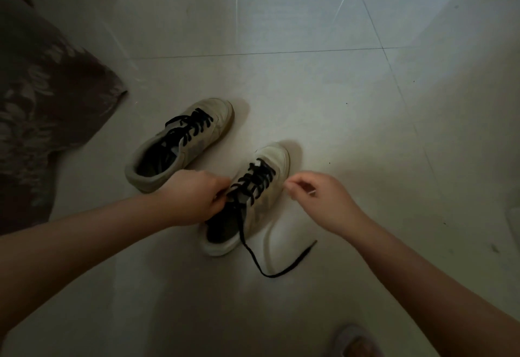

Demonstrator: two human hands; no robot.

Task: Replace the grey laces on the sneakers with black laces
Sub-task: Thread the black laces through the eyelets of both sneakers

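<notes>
From the head camera, two pale sneakers stand on a tiled floor [323,89], both already threaded with black laces. The far sneaker [180,142] sits toward the left, near a patterned dark cloth [47,95] that covers the floor's left edge. The near sneaker [250,199] lies just beside it, between the two hands, toe pointing away.

The left hand [194,196] has its grip curled at the near sneaker's tongue and upper eyelets, fingers closed on the collar area and what looks like one lace end — the exact hold is hidden by the hand itself. The right hand [318,196] hovers just beside the shoe's right side, thumb and forefinger pinched narrow; whether anything thin sits between them I cannot tell. One loose end of the black lace [267,269] trails from the top eyelets over the heel and curls across the floor toward the right. A slippered foot [351,339] shows at the bottom edge.

The lace is light, limp and flat, so it will flop and twist — best taken near its stiff tip for threading or pulling snug. The sneaker is light and will slide on smooth tile unless held down at the collar. No grey laces are visible; the job looks nearly finished.
</notes>
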